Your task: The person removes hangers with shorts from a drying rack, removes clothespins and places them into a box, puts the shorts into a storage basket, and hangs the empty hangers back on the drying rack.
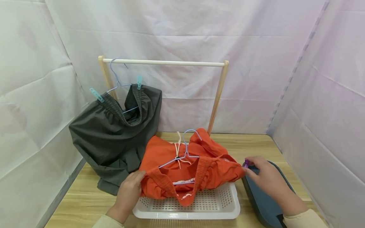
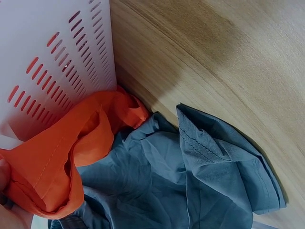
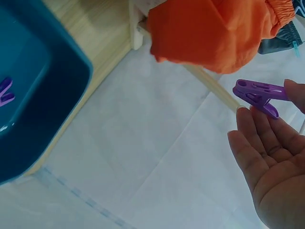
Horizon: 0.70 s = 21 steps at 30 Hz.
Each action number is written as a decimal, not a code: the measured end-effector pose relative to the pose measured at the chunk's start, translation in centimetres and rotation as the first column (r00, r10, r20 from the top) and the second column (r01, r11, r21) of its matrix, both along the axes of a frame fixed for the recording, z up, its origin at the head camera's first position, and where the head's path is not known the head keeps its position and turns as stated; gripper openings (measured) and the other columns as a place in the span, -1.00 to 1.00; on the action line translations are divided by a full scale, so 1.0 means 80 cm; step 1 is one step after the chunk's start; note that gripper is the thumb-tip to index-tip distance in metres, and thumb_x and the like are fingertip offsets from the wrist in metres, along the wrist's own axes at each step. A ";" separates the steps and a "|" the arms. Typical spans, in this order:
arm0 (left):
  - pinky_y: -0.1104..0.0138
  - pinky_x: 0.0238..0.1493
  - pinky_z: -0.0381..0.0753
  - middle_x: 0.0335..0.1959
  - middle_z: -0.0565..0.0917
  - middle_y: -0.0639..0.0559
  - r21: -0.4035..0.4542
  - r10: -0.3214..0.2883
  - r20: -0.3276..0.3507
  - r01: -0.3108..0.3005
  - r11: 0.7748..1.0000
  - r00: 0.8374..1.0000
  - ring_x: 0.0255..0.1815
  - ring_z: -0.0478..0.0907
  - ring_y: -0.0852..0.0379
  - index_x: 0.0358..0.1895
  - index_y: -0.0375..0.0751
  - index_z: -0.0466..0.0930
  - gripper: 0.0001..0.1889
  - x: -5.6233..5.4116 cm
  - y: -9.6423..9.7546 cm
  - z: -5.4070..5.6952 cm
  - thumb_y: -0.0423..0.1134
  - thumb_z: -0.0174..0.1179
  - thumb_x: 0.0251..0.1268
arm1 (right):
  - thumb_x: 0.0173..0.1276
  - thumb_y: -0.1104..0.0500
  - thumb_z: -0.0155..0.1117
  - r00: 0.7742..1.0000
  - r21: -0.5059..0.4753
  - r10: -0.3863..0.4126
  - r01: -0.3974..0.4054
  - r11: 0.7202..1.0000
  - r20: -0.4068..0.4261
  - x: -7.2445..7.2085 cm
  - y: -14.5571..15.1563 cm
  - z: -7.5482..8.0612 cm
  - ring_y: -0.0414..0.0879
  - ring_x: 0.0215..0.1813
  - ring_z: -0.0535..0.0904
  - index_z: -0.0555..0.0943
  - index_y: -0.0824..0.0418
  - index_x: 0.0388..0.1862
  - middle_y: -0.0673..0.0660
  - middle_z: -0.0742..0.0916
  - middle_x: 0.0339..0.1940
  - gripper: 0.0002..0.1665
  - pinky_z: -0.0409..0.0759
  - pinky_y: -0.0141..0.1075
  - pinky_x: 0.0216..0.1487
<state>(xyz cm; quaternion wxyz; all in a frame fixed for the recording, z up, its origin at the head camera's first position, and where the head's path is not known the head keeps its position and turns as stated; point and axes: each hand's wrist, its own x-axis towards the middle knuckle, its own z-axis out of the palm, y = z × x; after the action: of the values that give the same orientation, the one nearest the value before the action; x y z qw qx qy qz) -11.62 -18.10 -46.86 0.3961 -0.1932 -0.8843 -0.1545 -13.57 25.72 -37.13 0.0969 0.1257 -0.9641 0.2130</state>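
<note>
Orange drawstring pants [image 1: 162, 148] with an elastic waistband lie over a white basket [image 1: 185, 216]. A lavender hanger [image 1: 186, 153] passes through their waist, its hook standing up. My left hand [image 1: 131, 186] grips the left side of the waistband; only its fingertips show at the edge of the left wrist view, by the orange cloth [image 2: 47, 162]. At the waistband's right end, my right hand [image 1: 266, 177] pinches a purple clothespin [image 3: 259, 90] between thumb and fingers. In the right wrist view the clothespin is apart from the orange cloth [image 3: 205, 38].
Dark grey pants [image 1: 114, 136] hang on another hanger by light blue clothespins [image 1: 139, 82] from a wooden rack [image 1: 168, 63]. A dark blue tray [image 1: 265, 202] stands at the right, with another purple clothespin [image 3: 5, 90] inside. White cloth walls [image 1: 176, 28] surround the wooden table.
</note>
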 end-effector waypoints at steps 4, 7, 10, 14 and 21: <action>0.18 -0.32 0.69 -0.36 0.69 -0.17 -0.002 0.005 0.003 -0.005 1.000 1.000 -0.32 0.64 -0.06 -0.25 -0.34 0.63 -0.63 0.000 0.001 0.001 -0.69 0.25 -0.24 | 0.22 0.14 0.40 1.000 0.018 -0.006 0.006 1.000 0.002 -0.001 0.009 -0.002 0.19 -0.05 0.62 0.57 0.39 0.07 0.25 0.68 -0.10 -0.50 0.60 0.13 -0.07; 0.19 -0.33 0.69 -0.35 0.69 -0.16 0.000 0.006 0.007 -0.006 1.000 1.000 -0.32 0.64 -0.06 -0.24 -0.34 0.63 -0.61 0.001 0.001 0.002 -0.71 0.26 -0.26 | 0.21 0.16 0.40 1.000 0.020 -0.009 0.009 1.000 0.003 -0.004 0.017 -0.007 0.19 -0.07 0.63 0.57 0.41 0.04 0.27 0.68 -0.12 -0.52 0.60 0.13 -0.07; 0.19 -0.33 0.69 -0.35 0.69 -0.16 -0.001 0.009 0.013 -0.009 1.000 1.000 -0.32 0.64 -0.05 -0.24 -0.34 0.63 -0.60 0.002 0.002 0.002 -0.71 0.26 -0.27 | 0.20 0.17 0.40 1.000 0.034 -0.013 0.012 0.999 0.027 -0.009 0.025 -0.015 0.18 -0.11 0.64 0.58 0.43 0.01 0.26 0.68 -0.15 -0.54 0.61 0.12 -0.09; 0.19 -0.33 0.70 -0.35 0.70 -0.16 -0.001 0.013 0.016 -0.013 1.000 1.000 -0.32 0.65 -0.05 -0.24 -0.34 0.63 -0.60 0.002 0.002 0.003 -0.72 0.26 -0.27 | 0.19 0.17 0.40 0.995 0.079 -0.010 0.002 0.997 0.097 -0.020 0.039 -0.025 0.16 -0.16 0.64 0.60 0.44 -0.06 0.25 0.68 -0.21 -0.57 0.61 0.10 -0.12; 0.19 -0.33 0.69 -0.36 0.69 -0.15 0.006 0.008 0.013 -0.008 1.000 1.000 -0.32 0.64 -0.04 -0.23 -0.34 0.63 -0.61 0.002 0.002 0.002 -0.71 0.27 -0.25 | 0.19 0.16 0.40 0.978 0.131 -0.021 -0.007 0.991 0.208 -0.036 0.061 -0.039 0.06 -0.22 0.62 0.58 0.48 -0.09 0.16 0.69 -0.29 -0.56 0.61 0.05 -0.14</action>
<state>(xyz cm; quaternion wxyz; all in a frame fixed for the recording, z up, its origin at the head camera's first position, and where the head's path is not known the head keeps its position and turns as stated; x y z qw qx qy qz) -11.46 -17.95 -46.68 0.3917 -0.1876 -0.8870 -0.1568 -16.45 30.62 -40.28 -0.0124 0.1055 -0.9813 0.1608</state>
